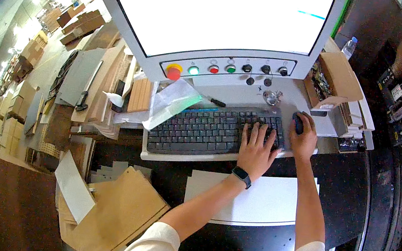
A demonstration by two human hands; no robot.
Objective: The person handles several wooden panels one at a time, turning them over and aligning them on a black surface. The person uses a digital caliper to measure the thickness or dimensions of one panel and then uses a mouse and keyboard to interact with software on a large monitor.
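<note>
My left hand (257,151) lies with its fingers spread over the right-hand keys of a black keyboard (195,132). A dark smartwatch (241,177) is strapped to that wrist. Just right of the keyboard, my right hand (306,139) is wrapped round a black computer mouse (297,122). Keyboard and mouse rest on the pale shelf of a machine console. Above them stands a large monitor (221,15), its screen mostly washed out white. Beneath the screen runs a panel of buttons and knobs, with a red emergency stop button (173,72) at its left end.
An open cardboard box (339,75) of small parts sits right of the shelf, a plastic bottle (349,47) behind it. Papers (179,99) and a screwdriver (213,100) lie behind the keyboard. White sheets (252,199) lie under my forearms; brown boards (122,212) are stacked lower left.
</note>
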